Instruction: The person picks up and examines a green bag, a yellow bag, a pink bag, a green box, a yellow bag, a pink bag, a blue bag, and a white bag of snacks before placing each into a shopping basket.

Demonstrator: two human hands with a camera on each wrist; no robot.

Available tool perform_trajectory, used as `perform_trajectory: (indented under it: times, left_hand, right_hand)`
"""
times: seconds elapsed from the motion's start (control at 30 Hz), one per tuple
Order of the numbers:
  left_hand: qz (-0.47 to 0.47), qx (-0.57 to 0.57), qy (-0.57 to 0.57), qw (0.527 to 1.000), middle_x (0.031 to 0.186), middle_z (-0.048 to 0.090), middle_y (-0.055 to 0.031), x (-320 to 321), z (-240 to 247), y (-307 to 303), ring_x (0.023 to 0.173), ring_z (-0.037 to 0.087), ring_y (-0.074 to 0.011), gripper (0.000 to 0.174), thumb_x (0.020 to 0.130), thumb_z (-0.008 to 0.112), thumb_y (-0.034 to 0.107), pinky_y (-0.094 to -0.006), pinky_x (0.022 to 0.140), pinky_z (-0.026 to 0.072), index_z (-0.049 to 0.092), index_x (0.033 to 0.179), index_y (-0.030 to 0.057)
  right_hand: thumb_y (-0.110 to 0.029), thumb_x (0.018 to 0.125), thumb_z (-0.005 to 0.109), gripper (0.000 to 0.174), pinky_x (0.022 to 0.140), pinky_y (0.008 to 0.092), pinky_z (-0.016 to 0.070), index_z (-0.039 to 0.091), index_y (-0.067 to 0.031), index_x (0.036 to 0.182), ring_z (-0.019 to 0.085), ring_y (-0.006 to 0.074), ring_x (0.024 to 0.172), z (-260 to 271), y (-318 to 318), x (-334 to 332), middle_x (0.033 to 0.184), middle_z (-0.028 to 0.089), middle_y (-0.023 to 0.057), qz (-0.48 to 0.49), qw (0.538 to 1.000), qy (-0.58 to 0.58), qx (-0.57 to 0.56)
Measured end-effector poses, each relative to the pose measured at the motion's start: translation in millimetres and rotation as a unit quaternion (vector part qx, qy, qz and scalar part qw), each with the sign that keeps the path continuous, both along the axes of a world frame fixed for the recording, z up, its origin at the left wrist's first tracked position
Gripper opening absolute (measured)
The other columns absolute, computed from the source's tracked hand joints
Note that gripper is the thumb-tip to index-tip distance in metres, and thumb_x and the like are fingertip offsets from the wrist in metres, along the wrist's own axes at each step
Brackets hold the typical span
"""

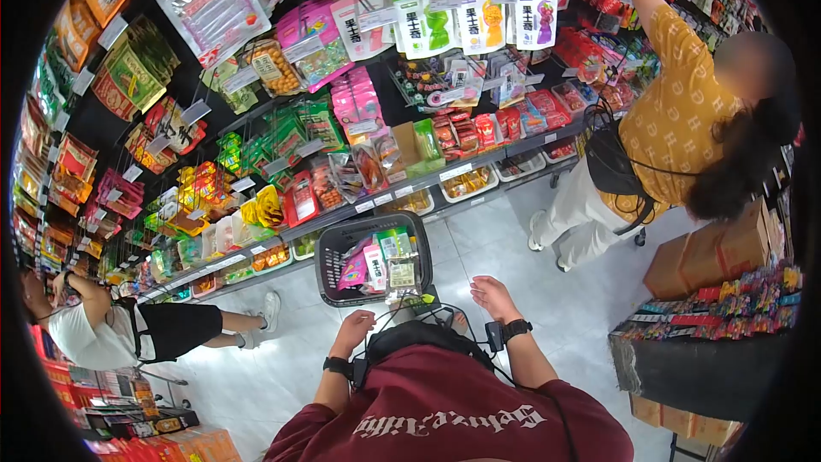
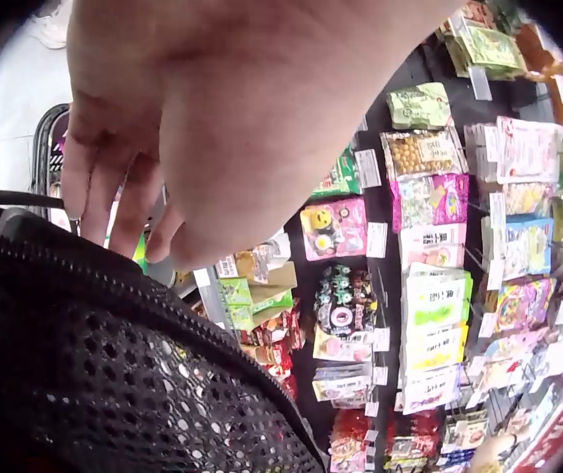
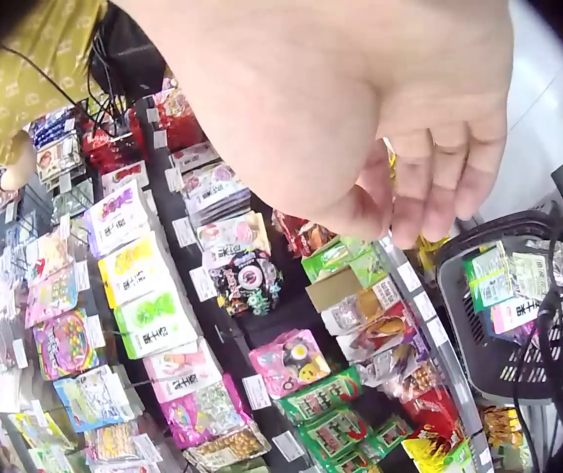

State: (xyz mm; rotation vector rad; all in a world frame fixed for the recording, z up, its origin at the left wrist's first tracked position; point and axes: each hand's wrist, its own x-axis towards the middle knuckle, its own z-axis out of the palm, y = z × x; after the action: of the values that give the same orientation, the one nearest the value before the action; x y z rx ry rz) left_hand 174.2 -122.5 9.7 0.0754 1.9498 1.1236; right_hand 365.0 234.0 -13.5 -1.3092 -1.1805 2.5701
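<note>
My left hand [image 1: 353, 331] hangs before my body with loosely bent fingers and holds nothing. On the other side my right hand [image 1: 493, 298] is held out, palm inward, its fingers relaxed and without a thing in them. Between and beyond both hands a dark grey shopping basket [image 1: 368, 232] stands on the floor against the shelf. Inside it lie a pink bag [image 1: 351, 273], a white-and-pink pouch [image 1: 375, 263], a green packet [image 1: 394, 241] and a clear pack [image 1: 403, 274]. A black mesh bag [image 2: 114, 365] sits close under the left hand.
Ahead runs a snack shelf [image 1: 410, 183] with hanging pouches [image 1: 426, 27] and trays [image 1: 469, 183]. A person in a yellow shirt [image 1: 676, 111] reaches to it at right; another person in a white top [image 1: 85, 325] stands at left. Cardboard boxes [image 1: 710, 248] are stacked at right.
</note>
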Motion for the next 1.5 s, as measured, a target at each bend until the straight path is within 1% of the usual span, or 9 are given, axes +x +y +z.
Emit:
perform_trajectory:
  times: [0.13,0.47,0.67,0.77,0.8,0.9,1.0,1.2,1.5]
  left_hand:
    - [-0.088,-0.010,0.060,0.994,0.100,0.072,-0.0081,-6,1,14,0.089,0.067,-0.0154,0.027,0.096,0.061,0.019,-0.0289,0.078,0.0511,0.066,0.117,0.0030]
    - [-0.096,0.116,0.066,0.986,0.098,0.072,-0.0070,-51,-41,37,0.088,0.066,-0.0146,0.029,0.094,0.064,0.017,-0.0302,0.079,0.0523,0.065,0.115,-0.0027]
    - [-0.093,0.098,0.069,0.988,0.098,0.073,-0.0146,-81,-64,44,0.092,0.070,-0.0222,0.026,0.092,0.066,0.023,-0.0339,0.082,0.0534,0.067,0.112,0.0051]
    - [-0.143,0.046,0.152,0.977,0.100,0.073,-0.0162,-85,-53,34,0.094,0.071,-0.0275,0.026,0.092,0.065,0.024,-0.0353,0.083,0.0536,0.066,0.111,0.0055]
    - [-0.155,0.057,0.185,0.969,0.099,0.073,-0.0142,-85,-58,26,0.090,0.071,-0.0244,0.030,0.093,0.066,0.024,-0.0349,0.081,0.0542,0.067,0.111,0.0003]
    - [-0.135,0.045,0.164,0.976,0.100,0.073,-0.0130,-89,-72,1,0.089,0.070,-0.0221,0.029,0.093,0.066,0.022,-0.0339,0.080,0.0541,0.066,0.111,-0.0005]
    - [-0.032,0.099,0.106,0.989,0.096,0.074,-0.0140,-84,-93,-34,0.091,0.071,-0.0259,0.025,0.091,0.064,0.020,-0.0353,0.082,0.0542,0.069,0.108,0.0020]
    - [0.104,0.015,0.058,0.993,0.090,0.074,-0.0144,-71,-99,-90,0.083,0.071,-0.0213,0.025,0.090,0.063,0.019,-0.0330,0.076,0.0548,0.069,0.106,0.0009]
    - [0.132,0.040,0.027,0.990,0.093,0.072,-0.0122,-81,-91,-79,0.084,0.070,-0.0207,0.025,0.091,0.061,0.015,-0.0314,0.077,0.0546,0.066,0.109,-0.0014]
  right_hand:
    - [-0.022,0.097,0.061,0.028,0.090,0.0317,0.0505,0.060,-0.0071,0.121,0.062,0.0178,0.103,-9,-2,13,0.113,0.066,0.0066,-0.018,1.000,-0.003,-0.007]
    - [-0.020,0.096,0.061,0.026,0.089,0.0315,0.0509,0.060,-0.0076,0.119,0.062,0.0171,0.102,8,2,-12,0.111,0.066,0.0059,-0.024,0.999,-0.012,0.027]
    - [-0.021,0.095,0.063,0.027,0.092,0.0319,0.0502,0.060,-0.0074,0.118,0.062,0.0175,0.102,44,5,-59,0.112,0.066,0.0065,-0.005,0.996,-0.034,0.082]
    - [-0.022,0.095,0.063,0.028,0.093,0.0320,0.0496,0.060,-0.0072,0.119,0.062,0.0181,0.103,54,-6,-86,0.114,0.065,0.0072,0.037,0.994,-0.042,0.098]
    - [-0.022,0.095,0.063,0.028,0.094,0.0321,0.0493,0.061,-0.0070,0.119,0.062,0.0185,0.103,57,-9,-92,0.115,0.065,0.0074,0.056,0.993,-0.041,0.097]
    - [-0.020,0.095,0.064,0.027,0.091,0.0320,0.0502,0.061,-0.0068,0.118,0.063,0.0183,0.103,56,-16,-120,0.111,0.066,0.0063,0.087,0.990,-0.049,0.104]
    - [-0.018,0.094,0.063,0.025,0.087,0.0311,0.0510,0.062,-0.0068,0.116,0.063,0.0165,0.099,56,-26,-147,0.107,0.067,0.0047,0.100,0.986,-0.064,0.120]
    - [-0.014,0.094,0.062,0.020,0.083,0.0266,0.0510,0.063,-0.0064,0.113,0.063,0.0123,0.093,64,-25,-200,0.101,0.066,0.0020,0.174,0.976,-0.031,0.125]
    - [-0.015,0.098,0.058,0.017,0.082,0.0266,0.0513,0.063,-0.0090,0.113,0.063,0.0117,0.093,53,-17,-255,0.105,0.066,0.0024,0.233,0.966,-0.022,0.112]
